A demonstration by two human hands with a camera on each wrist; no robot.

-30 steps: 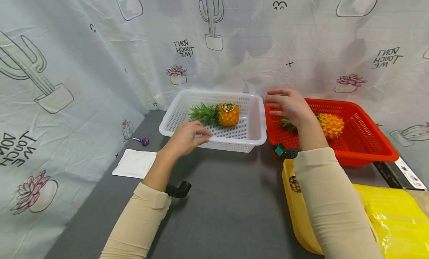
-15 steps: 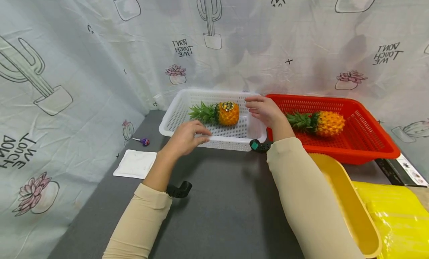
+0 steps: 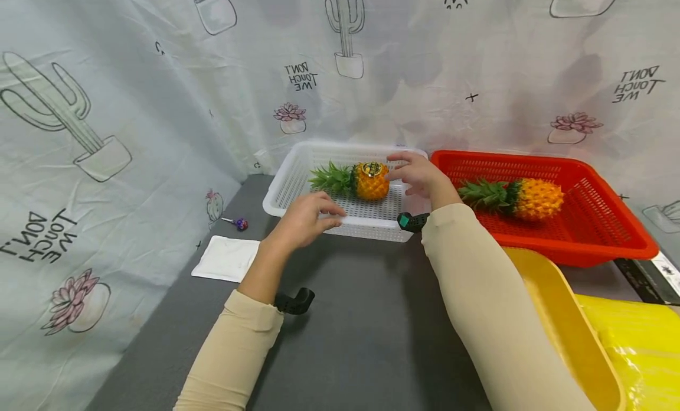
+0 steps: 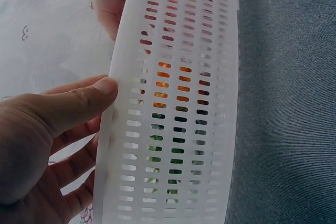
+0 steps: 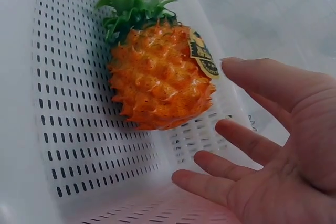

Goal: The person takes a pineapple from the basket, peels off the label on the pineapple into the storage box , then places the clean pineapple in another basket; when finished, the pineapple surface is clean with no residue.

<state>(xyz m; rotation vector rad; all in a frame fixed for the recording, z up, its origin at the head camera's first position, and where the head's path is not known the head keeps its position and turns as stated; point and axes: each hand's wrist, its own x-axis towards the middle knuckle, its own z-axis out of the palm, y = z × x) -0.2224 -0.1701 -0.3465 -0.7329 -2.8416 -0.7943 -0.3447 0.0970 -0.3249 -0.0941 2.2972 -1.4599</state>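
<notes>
A white plastic basket (image 3: 366,222) with slotted walls stands at the back of the table. Inside it a small orange pineapple (image 3: 372,183) with a green crown and a round black-and-gold label lies on its side. My left hand (image 3: 308,219) holds the basket's near rim, its thumb outside and its fingers behind the rim in the left wrist view. Over the basket's right end reaches my right hand (image 3: 417,175), fingers spread and loosely bent. In the right wrist view its thumb and fingertips are close to the pineapple (image 5: 157,77), apparently not touching it.
To the right a red basket (image 3: 584,248) holds another pineapple (image 3: 536,199). A yellow tray (image 3: 547,293) and a yellow package (image 3: 637,334) lie nearer. At left are a lollipop (image 3: 241,224) and a white packet (image 3: 225,258). A printed cloth (image 3: 372,110) hangs behind.
My right hand has moved left from above the red basket to the white one, near its pineapple. The left hand stays at the rim. The head view has turned slightly left.
</notes>
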